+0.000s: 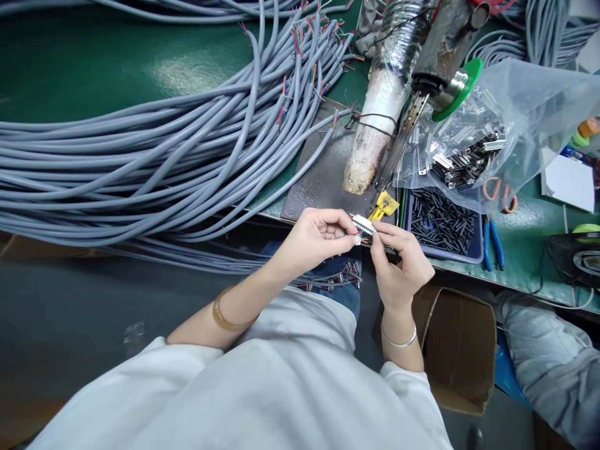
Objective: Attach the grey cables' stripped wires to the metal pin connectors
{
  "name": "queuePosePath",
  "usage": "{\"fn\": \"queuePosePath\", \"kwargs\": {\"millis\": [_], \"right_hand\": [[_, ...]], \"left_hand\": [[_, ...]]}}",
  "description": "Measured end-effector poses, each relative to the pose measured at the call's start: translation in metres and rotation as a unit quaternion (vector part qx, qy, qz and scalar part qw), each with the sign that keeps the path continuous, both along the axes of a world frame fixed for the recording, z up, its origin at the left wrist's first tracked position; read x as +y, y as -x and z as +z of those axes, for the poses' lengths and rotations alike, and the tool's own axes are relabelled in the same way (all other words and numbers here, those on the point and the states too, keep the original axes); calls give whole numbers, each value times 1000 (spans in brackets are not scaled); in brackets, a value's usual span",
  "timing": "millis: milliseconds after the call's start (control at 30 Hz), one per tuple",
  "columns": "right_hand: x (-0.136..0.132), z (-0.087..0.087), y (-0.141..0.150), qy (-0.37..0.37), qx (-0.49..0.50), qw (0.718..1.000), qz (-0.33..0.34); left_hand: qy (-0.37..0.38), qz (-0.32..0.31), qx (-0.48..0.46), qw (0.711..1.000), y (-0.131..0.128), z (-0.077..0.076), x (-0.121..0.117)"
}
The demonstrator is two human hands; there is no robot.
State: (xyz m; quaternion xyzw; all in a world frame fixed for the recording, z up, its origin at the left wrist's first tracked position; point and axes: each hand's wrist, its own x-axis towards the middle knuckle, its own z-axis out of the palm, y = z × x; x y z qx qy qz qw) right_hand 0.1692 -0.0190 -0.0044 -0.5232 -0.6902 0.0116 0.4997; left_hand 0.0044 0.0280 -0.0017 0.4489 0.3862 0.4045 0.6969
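Over the front edge of the bench, my left hand (323, 234) is closed in a pinch on thin coloured wires (362, 239) beside a small white piece. My right hand (398, 259) is closed on a small metal multi-pin connector (363, 225), its fingers at the connector's right end. The wires lie against the connector's near side; whether they are joined to it is too small to tell. Just beyond the connector stands a yellow clip-like piece (384, 205). A soldering iron (407, 134) slants down towards it, with a green-rimmed solder spool (459, 90) mounted above.
Grey cables (178, 150) with stripped ends cover the left bench. A wrapped duct (375, 137) hangs near the iron. At right are a plastic bag (529, 106) of connectors, a bin (478, 250) of black sleeves, blue-handled pliers (493, 244) and a cardboard box (462, 350) below.
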Motion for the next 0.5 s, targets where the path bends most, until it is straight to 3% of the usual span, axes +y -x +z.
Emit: {"fn": "queuePosePath", "kwargs": {"millis": [167, 500], "right_hand": [[0, 0, 2, 72, 105, 992, 15], [3, -4, 5, 10, 28, 1000, 6]], "left_hand": [[27, -34, -33, 999, 5, -2, 3], [-54, 83, 16, 995, -8, 1, -6]]}}
